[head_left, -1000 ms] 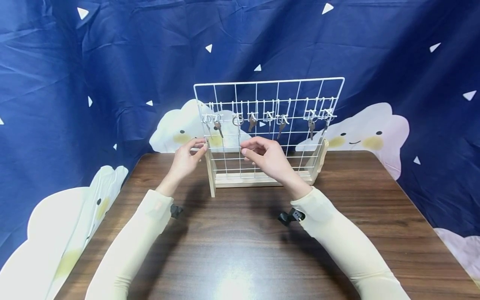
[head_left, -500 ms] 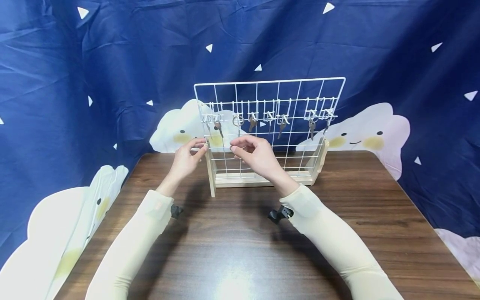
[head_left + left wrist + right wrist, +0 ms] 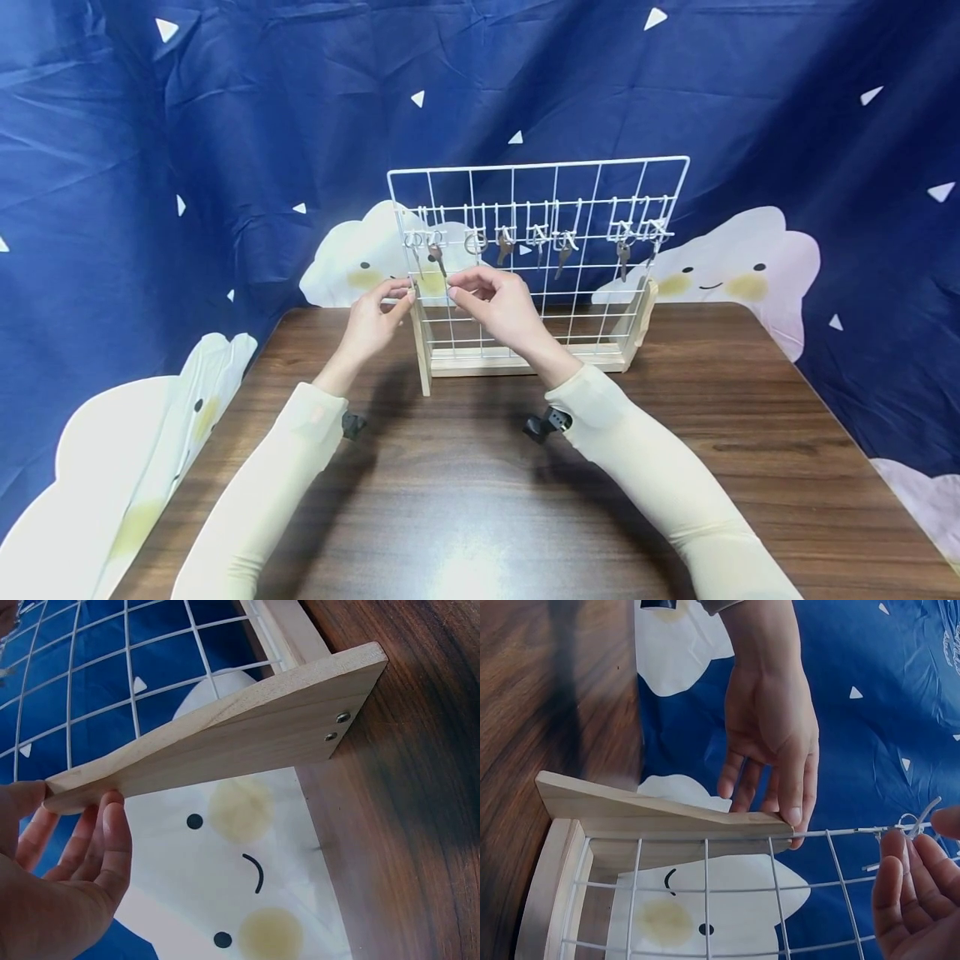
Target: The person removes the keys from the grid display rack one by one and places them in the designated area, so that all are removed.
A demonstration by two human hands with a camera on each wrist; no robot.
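Observation:
A white wire grid rack (image 3: 513,292) stands upright on wooden side supports. My left hand (image 3: 372,321) holds the top of the left wooden support (image 3: 422,342); in the left wrist view, thumb and fingers of that hand (image 3: 67,877) lie on either side of the wood (image 3: 225,727). My right hand (image 3: 498,307) is in front of the grid's left part, fingers loosely bent, thumb apart from them. Its fingertips are just below a hanging key (image 3: 437,258). In the right wrist view, the right hand (image 3: 922,892) is near a ring and hook (image 3: 909,823); nothing is clearly pinched.
Several keys on rings hang from white hooks along the grid, such as a key (image 3: 505,246) near the middle and another key (image 3: 623,257) at right. The rack stands on a dark wooden table (image 3: 450,467). A blue cloud-patterned curtain (image 3: 247,100) is behind.
My right hand has moved left along the grid, from its middle toward the left-hand keys. The left hand stays on the wooden support. The keys look unmoved.

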